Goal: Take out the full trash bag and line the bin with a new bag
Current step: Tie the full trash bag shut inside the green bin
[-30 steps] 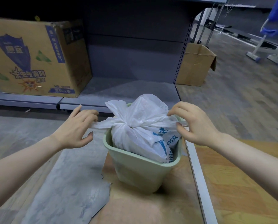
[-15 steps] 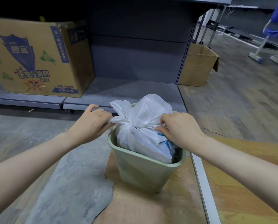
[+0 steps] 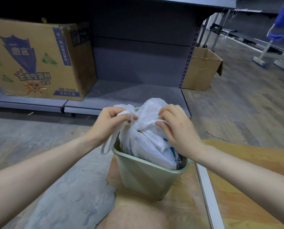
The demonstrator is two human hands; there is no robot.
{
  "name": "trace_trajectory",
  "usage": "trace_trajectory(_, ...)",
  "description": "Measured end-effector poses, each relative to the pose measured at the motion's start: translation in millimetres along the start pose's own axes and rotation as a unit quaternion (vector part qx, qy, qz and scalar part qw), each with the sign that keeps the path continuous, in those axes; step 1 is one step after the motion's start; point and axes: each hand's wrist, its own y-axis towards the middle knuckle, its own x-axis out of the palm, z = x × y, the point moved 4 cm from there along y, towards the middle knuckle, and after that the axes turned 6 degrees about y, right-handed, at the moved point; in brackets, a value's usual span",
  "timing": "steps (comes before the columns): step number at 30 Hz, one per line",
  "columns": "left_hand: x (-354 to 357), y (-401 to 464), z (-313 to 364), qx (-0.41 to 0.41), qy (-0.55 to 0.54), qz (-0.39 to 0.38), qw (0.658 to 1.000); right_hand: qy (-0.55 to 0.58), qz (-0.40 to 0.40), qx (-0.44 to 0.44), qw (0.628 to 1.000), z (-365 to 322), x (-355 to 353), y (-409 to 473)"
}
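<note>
At frame centre both hands, left hand (image 3: 111, 124) and right hand (image 3: 176, 129), pinch the handles of the full bag (image 3: 148, 139) closed, tying it inside the bin (image 3: 148, 177); next, probably, lifting it straight out.

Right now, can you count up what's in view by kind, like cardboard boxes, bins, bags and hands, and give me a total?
Brown cardboard boxes: 2, the large printed box on the shelf and the plain open box on the floor
Pale green plastic bins: 1
White plastic trash bags: 1
Bare hands: 2, left hand and right hand
Total: 6
</note>
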Motion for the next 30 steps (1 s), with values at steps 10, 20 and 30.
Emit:
trace_trajectory(10,10,2,-7,-0.108,-0.175,0.034,0.978,0.316,-0.016,0.173,0.933,-10,21,26)
trace_trajectory(20,11,6,-13,-0.082,-0.090,0.109,0.986,0.400,-0.020,0.164,0.902,-12,33,38)
trace_trajectory(30,8,7,-20,-0.092,-0.173,0.077,0.978,0.457,0.003,0.212,0.864,-4,35,37)
